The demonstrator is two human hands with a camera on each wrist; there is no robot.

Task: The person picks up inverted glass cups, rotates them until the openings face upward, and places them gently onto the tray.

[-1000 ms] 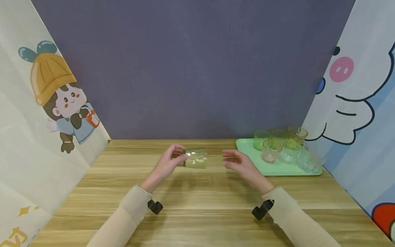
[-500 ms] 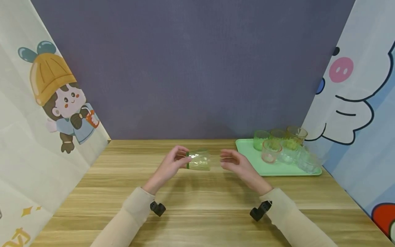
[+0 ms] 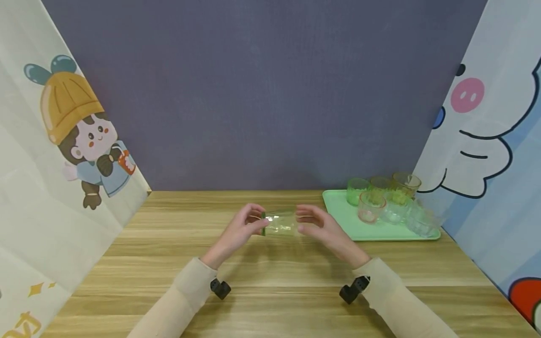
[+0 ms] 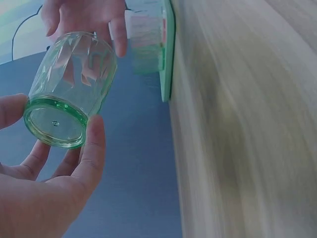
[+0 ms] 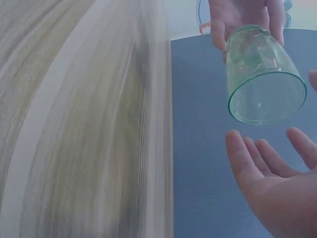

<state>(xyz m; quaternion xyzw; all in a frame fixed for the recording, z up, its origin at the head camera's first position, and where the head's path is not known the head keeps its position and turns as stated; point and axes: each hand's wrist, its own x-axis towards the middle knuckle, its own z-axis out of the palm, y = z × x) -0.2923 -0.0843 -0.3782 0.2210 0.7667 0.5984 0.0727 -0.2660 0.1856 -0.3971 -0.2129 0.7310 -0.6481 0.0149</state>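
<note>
Left hand (image 3: 241,230): pinched green glass (image 3: 280,223) by its base, left of tray (image 3: 338,206).
Right hand (image 3: 321,226): fingers loose, holding nothing, at the rim.
Handover: best closed round the rim before releasing the base.

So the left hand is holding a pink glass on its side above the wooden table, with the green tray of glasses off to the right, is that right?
Not quite: the glass is pale green, not pink, as the left wrist view shows plainly. The left hand does hold it on its side above the wooden table, and the green tray of glasses is off to the right.
</note>
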